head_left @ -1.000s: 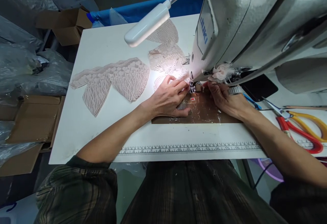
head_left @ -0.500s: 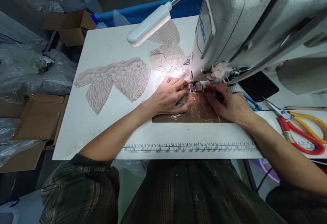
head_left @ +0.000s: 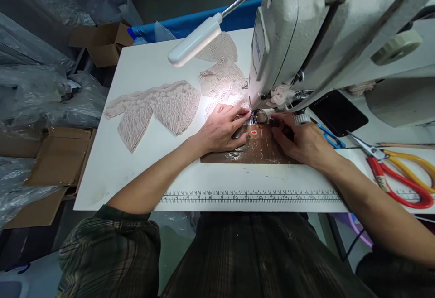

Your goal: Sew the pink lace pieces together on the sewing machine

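My left hand (head_left: 220, 129) lies on the brown plate (head_left: 251, 153) just left of the presser foot (head_left: 255, 117). Its fingers are bent and press a piece of pale pink lace (head_left: 222, 83) down at the needle. My right hand (head_left: 301, 140) rests on the other side of the foot, fingers curled close together at the foot; what they touch is hidden. The white sewing machine head (head_left: 306, 40) hangs over both hands and hides the needle.
More pale lace pieces (head_left: 163, 105) lie on the white table (head_left: 136, 71) to the left. A gooseneck lamp (head_left: 195, 40) shines on the needle area. Red and yellow scissors (head_left: 401, 171) lie at right, blue snips (head_left: 328, 137) nearby. A printed ruler (head_left: 251, 196) runs along the front edge. Cardboard boxes (head_left: 50, 157) stand left.
Both hands stay at the presser foot with only small finger shifts. The camera has swung a little, so the table sits slightly further right in view.
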`<control>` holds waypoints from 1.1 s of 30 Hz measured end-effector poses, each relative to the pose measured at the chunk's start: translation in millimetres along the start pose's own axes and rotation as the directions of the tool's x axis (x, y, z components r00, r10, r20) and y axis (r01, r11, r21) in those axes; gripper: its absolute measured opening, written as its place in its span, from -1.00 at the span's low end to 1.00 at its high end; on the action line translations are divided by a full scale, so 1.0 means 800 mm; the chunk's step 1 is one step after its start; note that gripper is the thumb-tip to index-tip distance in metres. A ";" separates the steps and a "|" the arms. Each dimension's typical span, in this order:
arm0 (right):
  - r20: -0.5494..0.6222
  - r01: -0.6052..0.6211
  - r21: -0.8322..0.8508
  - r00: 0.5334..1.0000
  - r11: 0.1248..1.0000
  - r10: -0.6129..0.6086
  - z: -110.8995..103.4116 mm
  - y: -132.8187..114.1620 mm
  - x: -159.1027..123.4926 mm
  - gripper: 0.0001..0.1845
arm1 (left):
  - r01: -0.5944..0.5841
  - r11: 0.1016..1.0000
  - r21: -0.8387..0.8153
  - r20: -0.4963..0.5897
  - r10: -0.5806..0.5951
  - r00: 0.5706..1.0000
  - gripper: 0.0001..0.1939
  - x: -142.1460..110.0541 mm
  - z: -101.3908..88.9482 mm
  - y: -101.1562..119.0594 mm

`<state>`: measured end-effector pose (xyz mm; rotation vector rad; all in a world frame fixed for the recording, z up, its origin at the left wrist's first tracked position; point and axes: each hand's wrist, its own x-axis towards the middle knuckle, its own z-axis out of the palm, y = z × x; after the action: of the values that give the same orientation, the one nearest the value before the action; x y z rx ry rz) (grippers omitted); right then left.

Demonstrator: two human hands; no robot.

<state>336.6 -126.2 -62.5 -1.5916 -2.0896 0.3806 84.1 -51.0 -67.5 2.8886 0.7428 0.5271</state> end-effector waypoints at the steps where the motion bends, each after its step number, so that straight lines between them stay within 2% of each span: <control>1: -0.006 -0.001 0.009 1.000 1.000 0.001 0.000 0.001 0.001 -0.60 | 0.000 1.000 -0.001 -0.003 0.000 1.000 -0.52 0.000 0.000 0.000; 9: -0.007 -0.071 0.001 0.997 0.997 0.071 -0.004 0.001 0.005 -0.61 | -0.009 1.000 0.011 -0.017 0.009 1.000 -0.51 0.000 0.001 -0.001; 14: -0.014 -0.052 -0.027 0.999 0.998 0.051 -0.004 0.003 0.004 -0.57 | 0.019 1.000 -0.008 -0.005 -0.019 1.000 -0.50 -0.001 0.002 -0.002; 19: -0.019 -0.017 -0.026 1.000 1.000 0.017 -0.002 0.004 0.003 -0.64 | 0.033 0.999 0.000 0.019 -0.033 0.999 -0.49 -0.001 0.001 -0.001; 23: -0.026 0.012 -0.039 1.000 0.999 -0.013 -0.001 0.005 0.002 -0.64 | 0.059 0.998 0.017 -0.016 -0.059 0.998 -0.52 -0.002 0.001 0.001; 26: -0.010 0.030 -0.044 0.999 0.999 -0.030 0.000 0.007 0.002 -0.61 | 0.191 0.979 0.068 -0.110 -0.183 0.977 -0.50 0.000 -0.002 0.004; 28: -0.007 0.038 -0.050 0.999 0.998 -0.039 0.001 0.007 0.000 -0.58 | 0.333 0.938 0.096 -0.155 -0.316 0.936 -0.47 0.002 -0.004 0.005; 31: 0.012 0.038 -0.070 0.999 0.997 -0.037 0.005 0.007 -0.004 -0.54 | 0.487 0.871 0.072 -0.125 -0.476 0.870 -0.50 0.006 -0.007 0.007; 33: 0.038 0.046 -0.087 0.998 0.995 -0.043 0.010 0.008 -0.008 -0.51 | 0.538 0.842 0.041 -0.083 -0.534 0.842 -0.53 0.012 -0.011 0.005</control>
<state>339.2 -129.7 -73.5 -1.5958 -2.1925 0.3082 90.4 -49.8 -56.0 2.5378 1.5344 0.5308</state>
